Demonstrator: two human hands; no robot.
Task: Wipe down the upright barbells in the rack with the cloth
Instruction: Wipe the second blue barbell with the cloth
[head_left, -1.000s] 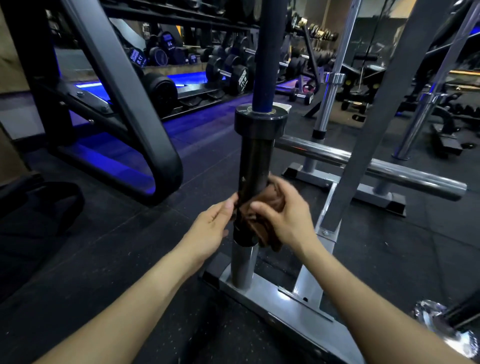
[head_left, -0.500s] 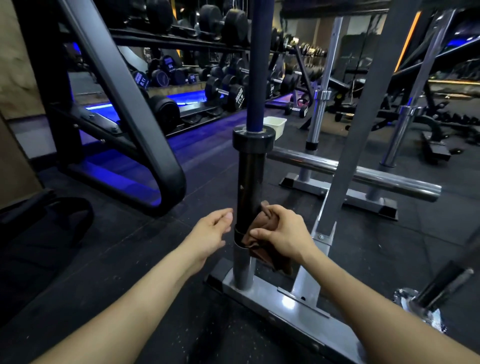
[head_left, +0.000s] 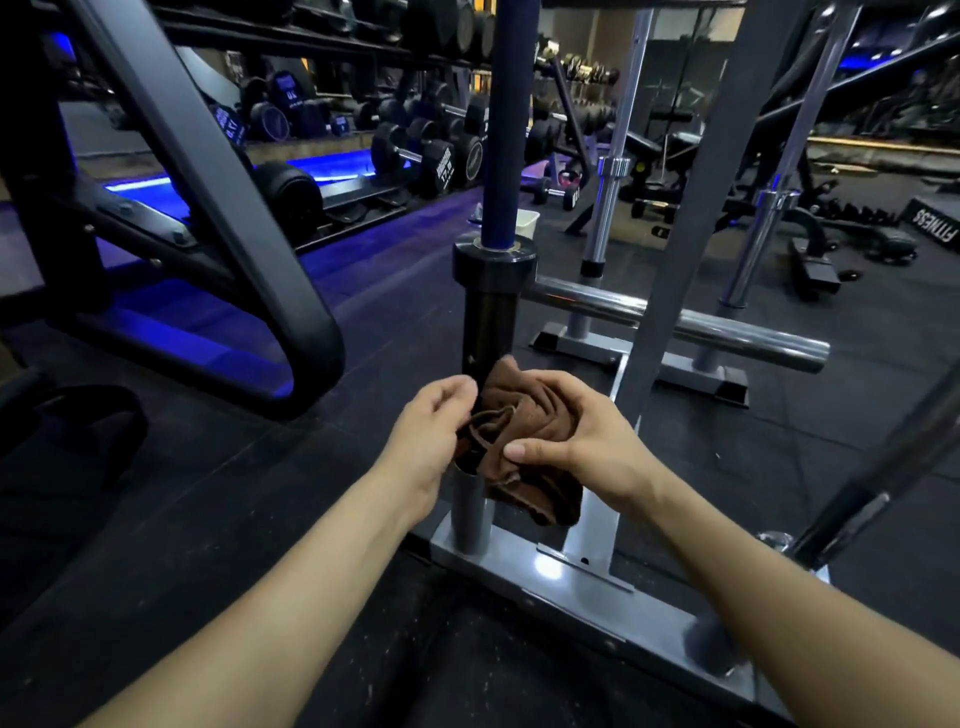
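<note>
Left hand (head_left: 435, 431): we see its fingers (head_left: 457, 388) curled, tips meeting at the cloth's left edge, against the sleeve; whether they pinch the cloth or only touch it we cannot tell.
Right hand (head_left: 582, 436): our fingers curl over the bunched cloth, thumb pressed on its front, gripping it.
Cloth (head_left: 524, 447): brown, crumpled, pressed to the lower sleeve.
Barbell (head_left: 487, 322): upright, black sleeve, blue shaft, standing in the rack's tube.
Rack (head_left: 582, 587): grey steel base on the floor.
</note>
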